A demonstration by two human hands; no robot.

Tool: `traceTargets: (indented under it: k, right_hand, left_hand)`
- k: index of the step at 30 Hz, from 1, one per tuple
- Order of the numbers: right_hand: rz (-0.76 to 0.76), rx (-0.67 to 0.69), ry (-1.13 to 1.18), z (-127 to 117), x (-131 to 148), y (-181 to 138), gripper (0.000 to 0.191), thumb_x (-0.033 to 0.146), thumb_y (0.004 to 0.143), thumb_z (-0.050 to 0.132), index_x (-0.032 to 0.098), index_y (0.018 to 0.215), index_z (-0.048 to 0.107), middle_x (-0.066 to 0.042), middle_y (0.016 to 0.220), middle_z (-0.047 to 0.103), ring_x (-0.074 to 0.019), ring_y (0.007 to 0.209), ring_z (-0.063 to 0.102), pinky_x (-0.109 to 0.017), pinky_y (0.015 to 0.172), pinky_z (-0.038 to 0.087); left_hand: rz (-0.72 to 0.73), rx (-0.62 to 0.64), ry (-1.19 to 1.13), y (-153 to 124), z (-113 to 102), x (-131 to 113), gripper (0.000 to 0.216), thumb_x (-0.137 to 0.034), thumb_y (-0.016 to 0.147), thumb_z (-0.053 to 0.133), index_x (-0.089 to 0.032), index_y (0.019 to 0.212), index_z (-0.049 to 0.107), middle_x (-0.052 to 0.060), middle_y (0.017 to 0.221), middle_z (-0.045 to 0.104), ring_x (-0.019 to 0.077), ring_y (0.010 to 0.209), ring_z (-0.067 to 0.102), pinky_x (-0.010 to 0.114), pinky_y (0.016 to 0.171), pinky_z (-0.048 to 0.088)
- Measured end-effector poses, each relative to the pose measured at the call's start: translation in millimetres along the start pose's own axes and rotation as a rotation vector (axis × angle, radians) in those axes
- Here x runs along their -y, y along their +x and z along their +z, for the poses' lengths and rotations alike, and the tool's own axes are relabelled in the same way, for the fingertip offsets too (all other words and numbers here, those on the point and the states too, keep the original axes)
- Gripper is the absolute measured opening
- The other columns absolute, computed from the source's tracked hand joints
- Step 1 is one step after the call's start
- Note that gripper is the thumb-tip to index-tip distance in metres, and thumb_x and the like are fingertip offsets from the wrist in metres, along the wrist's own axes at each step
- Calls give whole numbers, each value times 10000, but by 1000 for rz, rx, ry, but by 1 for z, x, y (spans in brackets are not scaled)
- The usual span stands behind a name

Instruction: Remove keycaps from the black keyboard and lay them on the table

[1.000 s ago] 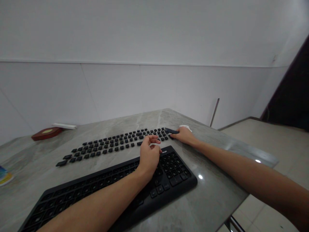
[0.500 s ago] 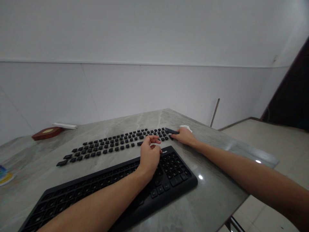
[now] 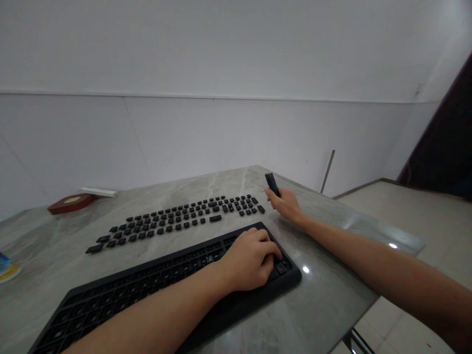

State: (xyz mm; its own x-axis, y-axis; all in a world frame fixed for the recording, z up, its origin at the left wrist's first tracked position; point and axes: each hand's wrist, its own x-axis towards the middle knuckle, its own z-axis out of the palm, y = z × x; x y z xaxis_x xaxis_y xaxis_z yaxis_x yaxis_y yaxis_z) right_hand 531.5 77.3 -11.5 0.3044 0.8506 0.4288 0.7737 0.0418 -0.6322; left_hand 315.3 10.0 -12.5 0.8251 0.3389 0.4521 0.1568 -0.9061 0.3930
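A black keyboard (image 3: 147, 285) lies near the front edge of a grey marble table (image 3: 324, 295). My left hand (image 3: 254, 258) rests palm down on its right end, over the number pad, fingers curled onto the keys. Behind the keyboard, several loose black keycaps (image 3: 177, 221) lie in rows on the table. My right hand (image 3: 287, 204) is lifted just past the right end of those rows. It is closed on a long black keycap (image 3: 272, 184), held tilted up above the table.
A red flat box (image 3: 72, 202) with a white strip behind it sits at the far left by the white wall. A colourful object (image 3: 7, 268) shows at the left edge. The table's right edge drops to a tiled floor (image 3: 416, 216).
My right hand has picked the long black keycap up off the table and raised it. My left hand has moved right and down onto the keyboard's number pad.
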Motion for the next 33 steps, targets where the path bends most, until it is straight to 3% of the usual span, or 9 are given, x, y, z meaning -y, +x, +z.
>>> traceTargets:
  k: [6,11,15,18,23,25,28,30,33]
  right_hand:
    - [-167,56,131,-4,2,-11,634,597,921,324,164,577,633,-63,522,608,-154,500,580,-241,525,428]
    - [-301,132,134,-4,2,-15,616,610,875,394,176,508,633,-36,461,564,-140,470,540,-243,516,409]
    - [-380,108,134,-7,7,-19,560,585,848,458,179,511,645,-37,441,566,-145,445,533,-264,508,406]
    - [-445,51,161,-12,17,-27,513,578,833,497,187,537,645,-50,480,612,-165,454,560,-292,525,445]
    - [-603,-25,207,-24,59,-49,241,450,830,635,235,775,730,-36,721,744,-217,652,701,-328,636,571]
    - [-677,78,240,-23,89,-64,170,394,831,655,249,804,740,-28,735,749,-206,639,701,-309,603,573]
    - [-670,309,399,-5,147,-92,159,376,841,653,242,808,732,-17,724,739,-189,635,691,-290,594,570]
    - [-618,526,528,16,189,-112,173,372,838,648,221,808,728,-19,726,727,-186,665,685,-289,619,564]
    - [-483,799,697,56,242,-136,165,332,812,661,179,811,724,5,596,643,-149,561,617,-250,526,497]
  left_hand:
    - [32,46,51,-2,-4,0,305,-54,817,532,-191,971,758,86,904,620,233,867,564,351,821,481]
    - [12,58,58,0,-1,-1,290,-55,821,533,-179,965,752,93,909,630,237,872,566,362,832,491]
    - [28,82,152,-8,-9,-9,315,-71,846,525,-166,1062,733,124,1003,648,259,935,586,391,883,502]
    - [102,199,246,-35,-30,-15,341,-136,897,528,-136,1209,665,161,1219,630,286,1089,601,406,990,486]
    - [40,337,302,-114,-89,-14,486,-296,967,512,-138,1425,480,167,1507,440,339,1376,437,477,1123,406]
    - [5,332,283,-147,-113,-10,490,-333,956,541,-130,1401,508,172,1501,450,339,1379,437,481,1129,406]
    - [-71,249,200,-189,-146,-3,304,-268,984,525,-121,1221,646,158,1302,640,255,1251,577,381,1071,475]
    - [-150,100,169,-213,-164,2,236,-209,997,499,-128,1078,704,127,1062,737,200,1049,672,318,938,539]
    - [-334,-189,155,-244,-185,8,286,-270,1004,506,-116,919,731,100,860,741,160,800,687,257,750,538]
